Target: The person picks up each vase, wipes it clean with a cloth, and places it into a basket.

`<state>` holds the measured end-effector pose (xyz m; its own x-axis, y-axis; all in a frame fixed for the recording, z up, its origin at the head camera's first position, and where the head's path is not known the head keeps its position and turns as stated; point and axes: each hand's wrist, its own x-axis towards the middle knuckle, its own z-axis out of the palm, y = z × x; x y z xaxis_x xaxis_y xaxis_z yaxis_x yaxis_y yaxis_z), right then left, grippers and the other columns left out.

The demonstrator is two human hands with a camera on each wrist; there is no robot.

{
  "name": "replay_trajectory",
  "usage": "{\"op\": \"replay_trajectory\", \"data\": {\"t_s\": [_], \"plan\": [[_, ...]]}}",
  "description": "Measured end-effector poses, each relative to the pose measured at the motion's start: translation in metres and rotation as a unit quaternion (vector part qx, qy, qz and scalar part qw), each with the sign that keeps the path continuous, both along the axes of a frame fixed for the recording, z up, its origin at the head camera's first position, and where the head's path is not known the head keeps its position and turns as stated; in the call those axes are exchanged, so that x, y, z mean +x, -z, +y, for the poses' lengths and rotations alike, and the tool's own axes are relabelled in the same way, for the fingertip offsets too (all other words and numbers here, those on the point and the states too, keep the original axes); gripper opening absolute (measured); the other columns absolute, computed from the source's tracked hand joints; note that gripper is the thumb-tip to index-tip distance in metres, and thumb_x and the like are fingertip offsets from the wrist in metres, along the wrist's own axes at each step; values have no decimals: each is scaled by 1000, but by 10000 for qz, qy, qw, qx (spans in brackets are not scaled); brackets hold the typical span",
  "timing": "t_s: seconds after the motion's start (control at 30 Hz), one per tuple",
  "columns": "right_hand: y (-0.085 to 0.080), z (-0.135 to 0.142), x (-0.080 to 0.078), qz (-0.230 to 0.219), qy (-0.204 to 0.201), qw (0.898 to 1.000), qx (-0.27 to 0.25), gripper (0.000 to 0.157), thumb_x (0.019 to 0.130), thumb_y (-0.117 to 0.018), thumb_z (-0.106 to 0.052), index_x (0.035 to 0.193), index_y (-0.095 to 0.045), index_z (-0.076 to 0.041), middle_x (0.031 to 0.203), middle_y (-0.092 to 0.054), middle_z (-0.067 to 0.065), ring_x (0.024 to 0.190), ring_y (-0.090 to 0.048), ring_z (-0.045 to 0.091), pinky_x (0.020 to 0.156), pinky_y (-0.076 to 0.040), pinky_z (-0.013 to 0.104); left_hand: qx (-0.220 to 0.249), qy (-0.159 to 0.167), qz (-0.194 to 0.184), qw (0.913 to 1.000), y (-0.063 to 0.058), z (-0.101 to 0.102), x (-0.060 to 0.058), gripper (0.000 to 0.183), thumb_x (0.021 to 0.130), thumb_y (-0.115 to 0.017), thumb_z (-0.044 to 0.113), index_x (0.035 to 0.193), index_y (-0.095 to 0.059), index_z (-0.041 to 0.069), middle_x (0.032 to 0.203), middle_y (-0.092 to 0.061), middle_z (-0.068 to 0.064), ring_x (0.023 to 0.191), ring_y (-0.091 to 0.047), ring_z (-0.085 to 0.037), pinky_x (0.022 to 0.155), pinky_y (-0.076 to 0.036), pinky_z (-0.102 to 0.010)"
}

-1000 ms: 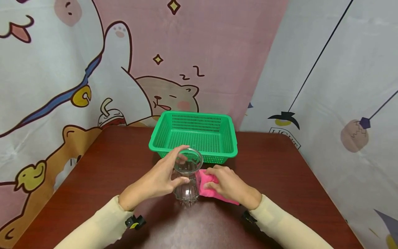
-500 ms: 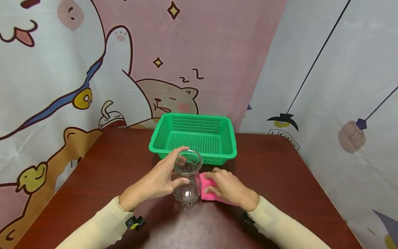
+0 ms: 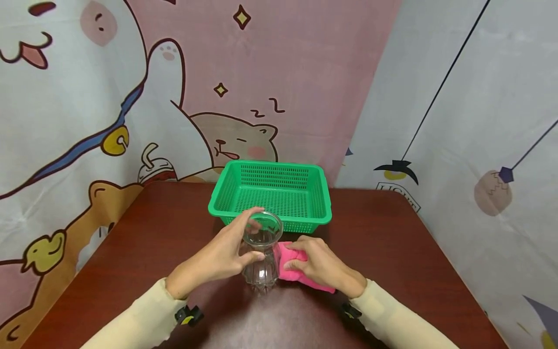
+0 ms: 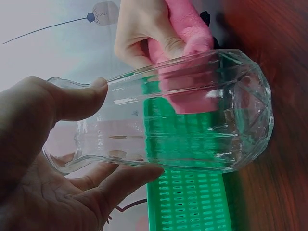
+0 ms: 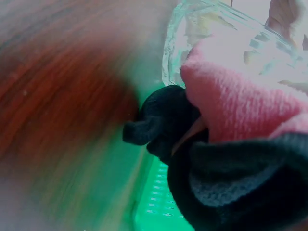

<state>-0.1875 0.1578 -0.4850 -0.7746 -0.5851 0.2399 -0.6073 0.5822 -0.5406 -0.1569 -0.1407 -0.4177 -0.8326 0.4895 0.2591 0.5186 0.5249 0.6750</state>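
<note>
A clear glass vase (image 3: 261, 269) with a flared rim and faceted base stands upright near the middle of the table. My left hand (image 3: 218, 254) grips it round the neck, thumb on the near side and fingers on the far side. In my right hand (image 3: 324, 264) a bunched pink cloth (image 3: 288, 264) is pinched, pressed against the vase's right side. The left wrist view shows the cloth (image 4: 187, 86) through the glass, low on the wall. A black strap (image 5: 236, 178) covers much of the right wrist view and hides most of that hand.
Behind the vase, a green perforated plastic basket (image 3: 272, 196) sits at the table's back edge. The dark reddish wooden table (image 3: 383, 242) extends to both sides. A printed cartoon curtain (image 3: 314, 72) hangs behind and beside it.
My right hand and the cloth shift slightly along the vase's right side. The left hand keeps its grip and the vase stays in place. The head view tilts up a little.
</note>
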Motion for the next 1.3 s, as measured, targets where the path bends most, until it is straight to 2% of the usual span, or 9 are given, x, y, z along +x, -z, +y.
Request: {"op": "replay_trajectory", "data": {"t_s": [0.1, 0.3, 0.5, 0.8, 1.03, 1.17, 1.3], "plan": [[-2, -1, -1, 54, -22, 9998, -187, 49, 100, -95, -31, 141, -84, -6, 102, -80, -7, 89, -63, 4, 79, -57, 25, 20, 40, -2, 10000, 0, -1, 0, 102, 100, -94, 11, 180, -31, 17, 149, -71, -17, 137, -73, -37, 99, -69, -48], [-8, -2, -1, 153, -15, 9987, -492, 48, 99, -96, -30, 140, -85, -7, 110, -84, -3, 97, -69, 6, 86, -62, 27, 108, 97, -63, 9999, -1, 0, 0, 102, 100, -93, 9, 180, -30, 17, 149, -70, -20, 137, -73, -37, 99, -69, -42], [-13, -3, 0, 157, 55, 9969, -775, 48, 97, -98, -29, 139, -86, -8, 112, -83, -3, 96, -70, 6, 83, -61, 26, 95, 113, -47, 9999, 0, -1, 0, 102, 100, -94, 10, 180, -30, 16, 149, -70, -18, 137, -73, -37, 99, -69, -38], [-24, -8, -1, 129, 173, 9919, -1251, 45, 93, -101, -27, 134, -88, -15, 109, -82, -6, 94, -70, 7, 78, -61, 26, 86, 89, -29, 9999, 0, -1, 0, 102, 100, -93, 10, 180, -30, 17, 149, -70, -17, 137, -72, -37, 97, -68, -40], [-30, -11, -1, -169, 184, 9860, -1646, 37, 95, -100, -24, 130, -89, -21, 112, -83, -8, 97, -73, 11, 80, -63, 27, 44, 74, 6, 10000, 1, -2, 0, 101, 101, -93, 10, 180, -31, 17, 149, -71, -17, 137, -72, -37, 98, -68, -44], [-32, -11, 0, -401, 174, 9792, -1980, 36, 97, -99, -24, 132, -89, -21, 113, -83, -5, 97, -73, 14, 76, -64, 27, 42, 107, 17, 9999, 0, -2, 0, 101, 101, -93, 11, 179, -31, 16, 150, -70, -18, 137, -72, -37, 99, -68, -51], [-35, -11, 1, -621, 198, 9720, -2258, 35, 100, -96, -22, 134, -88, -20, 114, -83, -1, 97, -74, 17, 74, -66, 29, 53, 121, 25, 9999, 0, -2, 0, 101, 101, -93, 12, 180, -30, 16, 150, -70, -19, 138, -72, -38, 99, -68, -52]]}}
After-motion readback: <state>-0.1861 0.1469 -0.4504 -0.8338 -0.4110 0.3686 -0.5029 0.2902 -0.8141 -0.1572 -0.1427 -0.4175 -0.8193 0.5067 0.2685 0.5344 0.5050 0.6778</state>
